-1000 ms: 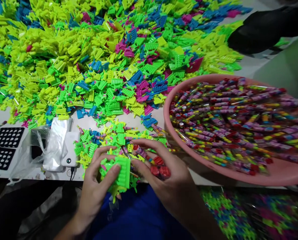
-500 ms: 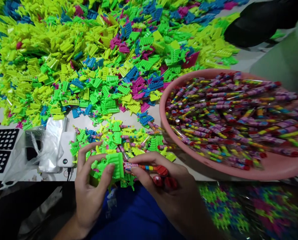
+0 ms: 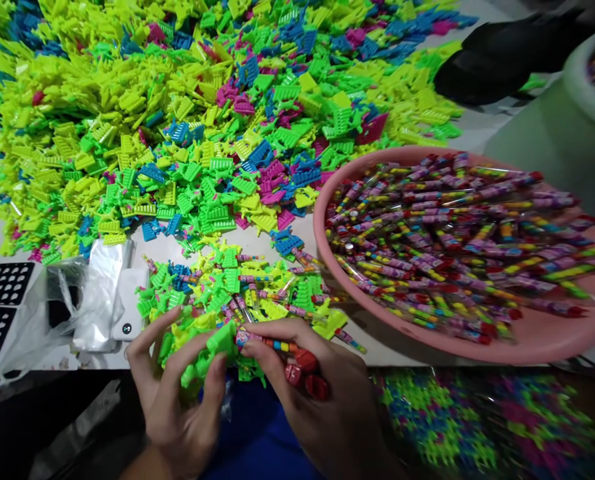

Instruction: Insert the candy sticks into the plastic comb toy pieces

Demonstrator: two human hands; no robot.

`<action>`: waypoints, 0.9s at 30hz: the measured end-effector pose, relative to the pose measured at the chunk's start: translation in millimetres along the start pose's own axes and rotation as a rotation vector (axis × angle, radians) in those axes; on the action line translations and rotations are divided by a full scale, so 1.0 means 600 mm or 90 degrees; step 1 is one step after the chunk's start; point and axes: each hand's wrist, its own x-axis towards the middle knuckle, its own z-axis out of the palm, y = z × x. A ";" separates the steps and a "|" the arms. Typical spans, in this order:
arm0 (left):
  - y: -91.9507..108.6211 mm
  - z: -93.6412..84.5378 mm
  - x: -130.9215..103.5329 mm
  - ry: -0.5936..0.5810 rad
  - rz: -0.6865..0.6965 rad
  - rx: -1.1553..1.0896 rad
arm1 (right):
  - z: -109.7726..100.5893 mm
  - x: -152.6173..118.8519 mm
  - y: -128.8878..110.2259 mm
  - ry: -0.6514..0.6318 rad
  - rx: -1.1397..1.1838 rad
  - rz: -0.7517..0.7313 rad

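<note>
Left of pink basin (image 3: 552, 337): pinching green toys (image 3: 222, 340), count unclear, in half-curled left hand (image 3: 180, 407); pinching one multicoloured tube (image 3: 279, 345) between thumb and forefinger of right hand (image 3: 334, 403), three red ends (image 3: 306, 360) at palm. Farther left of basin: two black dotted sheets (image 3: 4, 283).

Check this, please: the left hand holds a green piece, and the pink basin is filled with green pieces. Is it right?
Not quite. The left hand does hold a green piece, but the pink basin holds tubes, as the head view shows.
</note>
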 end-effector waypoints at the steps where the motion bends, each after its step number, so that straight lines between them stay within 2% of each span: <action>1: 0.000 0.000 -0.001 -0.005 -0.037 -0.021 | -0.001 0.002 -0.001 -0.008 0.006 0.016; 5: -0.003 -0.005 -0.006 -0.052 -0.205 -0.118 | -0.003 0.010 0.001 -0.037 0.057 0.092; 9: -0.006 -0.009 -0.010 -0.053 -0.296 -0.211 | 0.001 0.016 0.003 -0.065 0.138 0.139; 11: -0.007 -0.009 -0.012 -0.041 -0.282 -0.197 | 0.005 0.018 0.004 -0.054 0.140 0.125; 16: -0.007 -0.001 -0.015 0.007 -0.090 -0.023 | 0.016 0.005 0.013 -0.022 0.048 0.020; 18: -0.007 0.002 -0.017 0.031 -0.061 -0.004 | 0.020 -0.002 0.019 -0.016 0.040 -0.012; 21: -0.009 0.005 -0.020 0.037 -0.091 -0.031 | 0.024 -0.006 0.025 -0.027 0.078 0.014; 27: -0.008 -0.005 -0.022 0.026 -0.184 -0.124 | 0.016 0.001 0.026 -0.109 0.227 0.132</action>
